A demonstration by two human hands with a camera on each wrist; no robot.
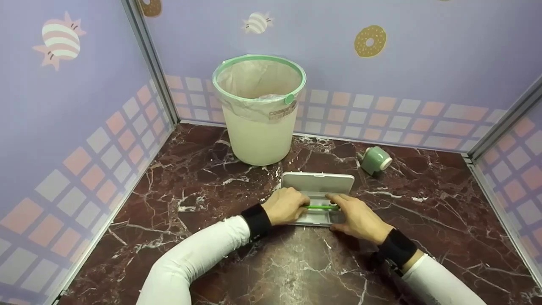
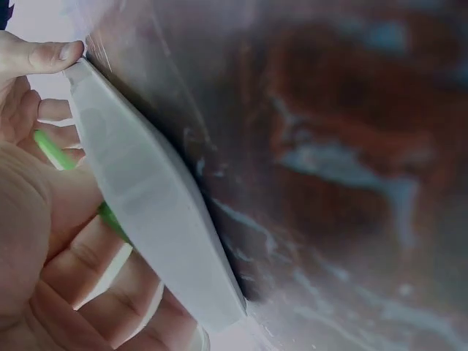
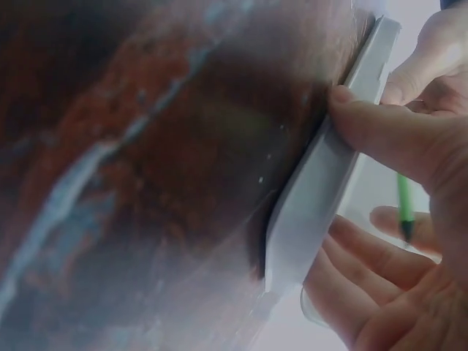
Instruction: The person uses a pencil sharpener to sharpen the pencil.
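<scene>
A pale grey pencil case [image 1: 317, 182] lies on the marble-patterned table with its lid raised at the back and compartments showing inside. Over the open tray is a green pencil [image 1: 322, 207], its darker tip pointing right in the head view. My left hand [image 1: 286, 206] pinches the pencil's left part. At the case's right end my right hand [image 1: 360, 216] grips the tray, its thumb [image 3: 365, 121] against the front wall. The other right fingers spread around that end, with a fingertip close by the pencil's tip.
Behind the case stands a cream bin [image 1: 260, 135] with a green rim and a plastic liner. A small green pencil sharpener-like object [image 1: 374, 160] lies at the back right. Patterned panels [image 1: 415, 63] enclose the table at the back and both sides.
</scene>
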